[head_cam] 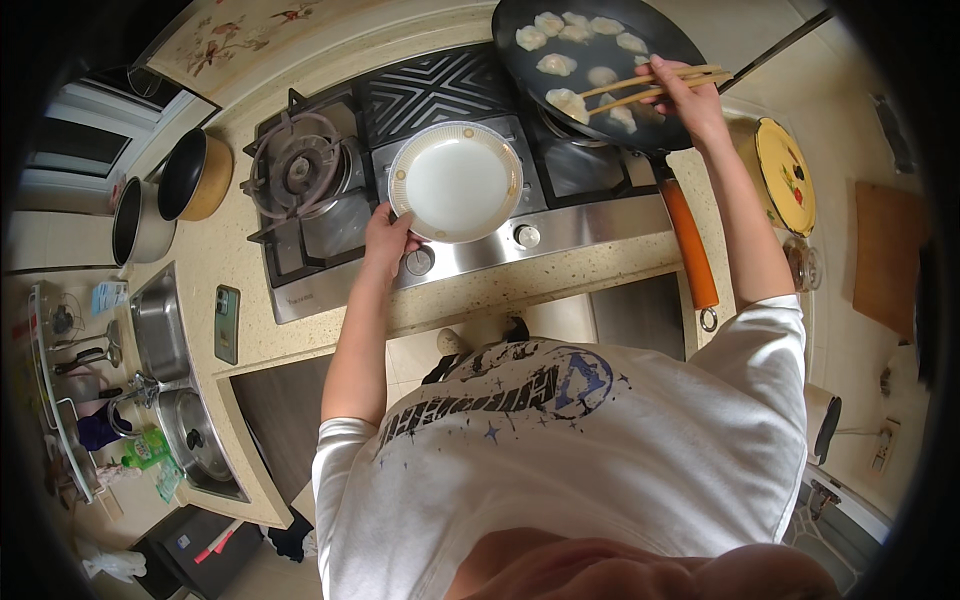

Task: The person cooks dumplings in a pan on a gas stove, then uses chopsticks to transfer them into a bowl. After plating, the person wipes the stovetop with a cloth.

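My right hand (688, 101) grips a pair of wooden chopsticks (626, 84) over a black frying pan (667, 45). The chopstick tips are at a dumpling (568, 104) near the pan's left side; whether they pinch it I cannot tell. Several more pale dumplings (576, 28) lie spread over the pan, whose orange handle (688, 244) points back towards me. With my left hand (388, 241) I hold the near left rim of a white plate (457, 180) with a patterned border. The plate has nothing on it and is above the middle of the gas hob (480, 251).
A bare burner (300, 166) with its grate is on the left. Two pots (196, 176) and a phone (227, 324) rest on the counter beyond it, beside a double sink (161, 334). A yellow lidded container (784, 176) and a glass jar (804, 264) stand right of the pan.
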Motion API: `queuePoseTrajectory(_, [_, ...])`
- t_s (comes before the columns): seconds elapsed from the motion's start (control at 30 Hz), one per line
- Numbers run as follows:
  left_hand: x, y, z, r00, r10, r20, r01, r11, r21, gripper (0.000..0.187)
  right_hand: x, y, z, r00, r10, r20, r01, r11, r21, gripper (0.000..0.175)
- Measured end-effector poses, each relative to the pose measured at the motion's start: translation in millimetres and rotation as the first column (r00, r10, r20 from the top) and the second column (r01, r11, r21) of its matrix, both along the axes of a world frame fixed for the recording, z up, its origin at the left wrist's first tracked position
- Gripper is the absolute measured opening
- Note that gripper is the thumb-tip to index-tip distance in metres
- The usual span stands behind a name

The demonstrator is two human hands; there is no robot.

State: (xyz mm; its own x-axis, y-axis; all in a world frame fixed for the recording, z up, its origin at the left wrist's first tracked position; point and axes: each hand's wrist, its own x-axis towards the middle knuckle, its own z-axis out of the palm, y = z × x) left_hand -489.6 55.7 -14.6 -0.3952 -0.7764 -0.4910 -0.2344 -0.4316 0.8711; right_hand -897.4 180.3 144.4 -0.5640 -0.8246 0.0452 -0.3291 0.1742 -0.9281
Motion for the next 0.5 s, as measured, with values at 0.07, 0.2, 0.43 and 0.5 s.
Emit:
queuePoseTrajectory(0.07, [-3.3,1.6,-2.2,0.999,0.041,-0.014,-0.042,0.999,-0.010,0.028,0.4,1.0,2.5,1.000,0.022,0.012,-0.022,1.000,-0.012,0.038])
queuePoseTrajectory(0.2, [-10.9,6.2,6.7,0.994,0.072,-0.086,-0.075,0.996,-0.038,0.030,2.1,-0.5,0.3,0.987,0.012,0.159,-0.001,0.998,-0.070,0.039])
queuePoseTrajectory(0.43, [-32.5,16.3,46.6,0.964,0.070,-0.257,-0.074,0.997,-0.007,0.029,0.6,-1.7,1.2,0.951,0.002,0.308,0.038,0.991,-0.126,0.036])
queuePoseTrajectory(0.5, [-37.5,17.9,54.0,0.958,0.066,-0.280,-0.072,0.997,-0.010,0.028,-1.0,-0.4,1.9,0.943,0.006,0.334,0.040,0.990,-0.132,0.036])
